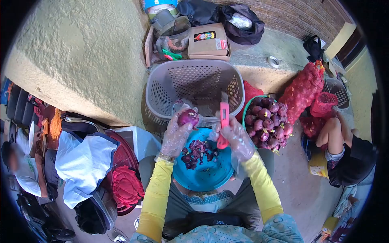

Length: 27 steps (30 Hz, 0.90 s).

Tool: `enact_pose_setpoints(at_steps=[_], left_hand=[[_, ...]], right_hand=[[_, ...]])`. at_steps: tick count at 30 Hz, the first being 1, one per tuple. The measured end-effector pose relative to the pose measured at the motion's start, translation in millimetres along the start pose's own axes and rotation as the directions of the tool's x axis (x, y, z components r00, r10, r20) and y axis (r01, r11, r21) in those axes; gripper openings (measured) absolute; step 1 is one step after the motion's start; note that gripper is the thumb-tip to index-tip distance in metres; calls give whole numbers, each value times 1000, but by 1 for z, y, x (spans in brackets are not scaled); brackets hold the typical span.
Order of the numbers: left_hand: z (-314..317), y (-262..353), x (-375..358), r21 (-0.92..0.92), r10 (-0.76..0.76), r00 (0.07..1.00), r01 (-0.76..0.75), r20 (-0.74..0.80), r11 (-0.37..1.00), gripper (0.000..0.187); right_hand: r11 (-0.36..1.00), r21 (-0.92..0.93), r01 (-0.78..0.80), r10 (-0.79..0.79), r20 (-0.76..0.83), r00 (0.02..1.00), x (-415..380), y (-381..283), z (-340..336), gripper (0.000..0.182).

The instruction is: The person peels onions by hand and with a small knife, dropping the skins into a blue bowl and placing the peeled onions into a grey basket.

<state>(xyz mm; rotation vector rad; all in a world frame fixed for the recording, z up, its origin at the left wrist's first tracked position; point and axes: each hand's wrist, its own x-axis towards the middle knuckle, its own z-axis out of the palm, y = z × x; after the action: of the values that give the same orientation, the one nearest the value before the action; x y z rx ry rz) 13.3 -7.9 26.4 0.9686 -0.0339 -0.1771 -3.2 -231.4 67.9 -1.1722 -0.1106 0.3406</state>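
Note:
My left hand, in a clear plastic glove, is closed around a red onion above a blue basin. In my gloved right hand is a knife with a pinkish-red handle, its short blade pointing away from me. Dark purple onion scraps and skins lie in the basin between my knees. Just beyond both hands stands a grey perforated plastic basket. Right of my right hand, a green-rimmed basket holds a heap of red onions.
Red mesh sacks lean at the right, near a seated person. A ledge behind holds a cardboard box, black bags and a tape roll. Left are a white cloth, a red basin and another person.

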Motion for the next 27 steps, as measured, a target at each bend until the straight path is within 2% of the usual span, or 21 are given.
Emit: enact_pose_setpoints(at_steps=[1,2,3,4,5,7,9,10,14,16,22,24,25,27], left_hand=[[-4,-3,3,2,10,1000,-10,-3,1000,57],[-8,-9,6,71,81,997,-82,19,994,59],[-7,-9,8,141,148,988,-153,47,978,62],[-6,-9,8,63,127,991,-129,36,990,65],[-8,-8,10,68,132,991,-134,37,989,65],[-4,-2,7,-127,-39,998,45,51,991,66],[-1,-3,6,-102,-31,999,34,30,994,66],[-1,-3,5,-72,-20,1000,21,11,997,66],[-5,-15,11,-106,6,998,-12,-61,994,60],[-4,-14,14,-385,86,995,-101,-56,917,56],[2,-7,11,-343,67,995,-90,-77,935,53],[-4,-9,12,-314,65,996,-81,-61,946,53],[-7,-10,13,-284,64,997,-75,-47,956,52],[-11,-13,14,-322,56,997,-72,-57,944,51]], right_hand=[[991,-125,42,-39,28,999,12,-5,-1,49],[979,-200,35,-31,19,999,24,-9,0,50],[979,-198,40,-35,27,999,28,-6,0,50],[995,-91,38,-35,32,999,32,2,-3,48],[999,18,34,-35,37,999,36,12,-6,46],[999,31,-10,8,55,998,40,28,-13,45],[992,120,-48,47,10,999,40,34,-16,42],[991,116,-64,73,-73,995,41,32,-11,37],[998,29,-63,65,-75,995,48,44,-15,37],[994,-3,-105,105,-55,993,50,42,-16,38],[976,-17,-217,216,-48,975,47,35,-13,41],[989,102,-110,123,-137,983,52,42,-11,45],[988,102,-111,125,-135,983,51,39,-9,45],[922,364,-132,181,-104,978,47,27,-4,51]])
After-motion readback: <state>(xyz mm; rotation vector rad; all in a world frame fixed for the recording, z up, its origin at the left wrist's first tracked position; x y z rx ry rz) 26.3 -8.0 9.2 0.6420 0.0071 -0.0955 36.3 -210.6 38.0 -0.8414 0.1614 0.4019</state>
